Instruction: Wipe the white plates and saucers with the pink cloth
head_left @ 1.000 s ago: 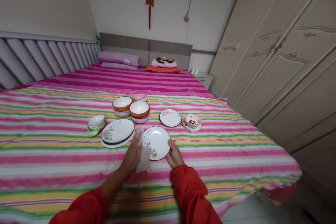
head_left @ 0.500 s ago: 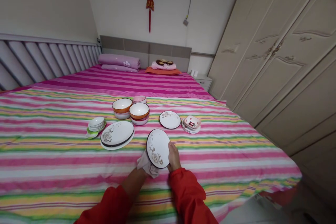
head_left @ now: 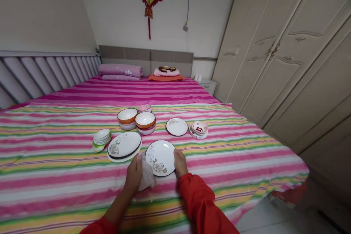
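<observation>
A round white plate (head_left: 161, 158) with a dark rim and a grey flower print is tilted toward me above the striped cloth. My right hand (head_left: 180, 162) grips its right edge, thumb on top. At the plate's left edge, my left hand (head_left: 133, 173) is closed on a thin white cloth (head_left: 146, 175), which hangs beside the rim. Left of that hand lies a stack of oval plates (head_left: 124, 144) with the same flower print. Another flowered plate (head_left: 177, 127) rests just beyond the held one.
Stacked bowls (head_left: 145, 120) stand behind the plates. Small white dishes (head_left: 101, 135) sit on a green one at left; a square pink dish (head_left: 199, 127) tops small plates at right. A striped sheet (head_left: 68, 175) covers the bed. Wardrobes (head_left: 279, 62) line the right side.
My left hand has come out from under the plate to its left side, bringing the cloth with it. The plate has tipped flatter; my right hand keeps its hold.
</observation>
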Demonstrator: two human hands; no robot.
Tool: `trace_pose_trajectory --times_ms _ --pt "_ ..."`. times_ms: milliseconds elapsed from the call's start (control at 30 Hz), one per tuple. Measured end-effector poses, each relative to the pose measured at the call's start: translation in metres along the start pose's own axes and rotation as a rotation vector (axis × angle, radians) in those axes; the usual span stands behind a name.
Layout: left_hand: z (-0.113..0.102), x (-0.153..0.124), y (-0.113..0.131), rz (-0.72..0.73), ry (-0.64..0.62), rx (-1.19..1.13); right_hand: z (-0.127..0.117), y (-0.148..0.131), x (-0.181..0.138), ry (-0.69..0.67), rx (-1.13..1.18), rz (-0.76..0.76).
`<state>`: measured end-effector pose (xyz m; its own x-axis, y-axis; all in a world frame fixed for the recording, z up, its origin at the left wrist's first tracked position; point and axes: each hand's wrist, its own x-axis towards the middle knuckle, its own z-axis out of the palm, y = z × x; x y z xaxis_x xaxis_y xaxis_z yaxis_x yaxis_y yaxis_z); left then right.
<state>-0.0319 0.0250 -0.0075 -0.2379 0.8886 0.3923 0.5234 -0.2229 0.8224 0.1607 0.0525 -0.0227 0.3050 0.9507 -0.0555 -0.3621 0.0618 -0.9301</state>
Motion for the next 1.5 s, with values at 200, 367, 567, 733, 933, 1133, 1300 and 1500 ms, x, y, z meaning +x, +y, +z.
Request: trace_pose_trajectory --times_ms 200,367,567,733,933,1133,1300,1500 --pt "-0.001 -0.007 -0.016 0.122 -0.094 0.072 0.002 -0.004 0.003 0.056 0.144 0.083" --pt "0.0 -0.011 -0.018 0.154 -0.09 0.101 0.002 -0.019 0.019 0.1 0.184 0.177" --pt "-0.002 -0.014 -0.019 0.165 -0.098 0.089 0.001 -0.035 0.063 0.284 0.19 0.167" --pt "-0.002 -0.015 -0.018 0.191 -0.09 0.092 -0.006 -0.034 0.091 0.349 0.2 0.151" --pt "-0.002 -0.015 -0.018 0.2 -0.093 0.101 -0.005 -0.028 0.105 0.371 0.237 0.133" --pt "-0.001 -0.017 -0.022 0.212 -0.088 0.113 -0.003 -0.027 0.108 0.353 0.295 0.13" --pt "0.0 -0.017 -0.023 0.229 -0.082 0.104 -0.007 -0.022 0.106 0.346 0.294 0.097" --pt "-0.002 -0.017 -0.018 0.231 -0.083 0.088 -0.007 -0.021 0.105 0.357 0.207 0.118"
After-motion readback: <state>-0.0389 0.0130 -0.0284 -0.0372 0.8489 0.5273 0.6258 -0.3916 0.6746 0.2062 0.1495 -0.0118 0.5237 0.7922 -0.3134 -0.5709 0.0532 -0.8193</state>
